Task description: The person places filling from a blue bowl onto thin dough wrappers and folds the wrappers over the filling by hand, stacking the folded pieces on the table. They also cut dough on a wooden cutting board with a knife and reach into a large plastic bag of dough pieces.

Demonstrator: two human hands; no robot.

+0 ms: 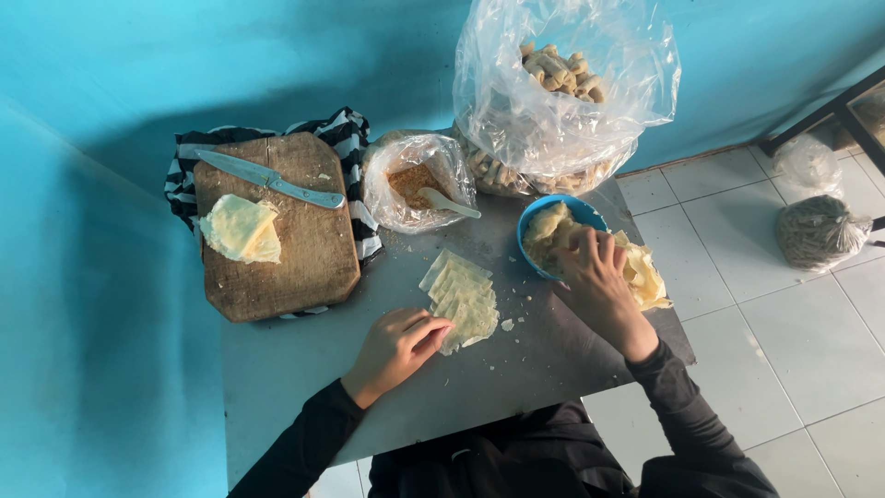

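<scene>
Several overlapped wrappers (461,297), row table-edge-to-wall.

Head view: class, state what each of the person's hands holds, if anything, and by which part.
Left hand presses its fingertips on the near edge of the pastry sheets. Right hand reaches into the blue bowl; whether it grips anything cannot be told.

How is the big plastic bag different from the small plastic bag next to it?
The big bag stands taller and wider than the small bag. The big bag holds pale rolled pieces; the small bag holds orange-brown crumbly filling. Only the small bag has a spoon in it. Both are clear plastic, open on top, on the grey table.
</scene>
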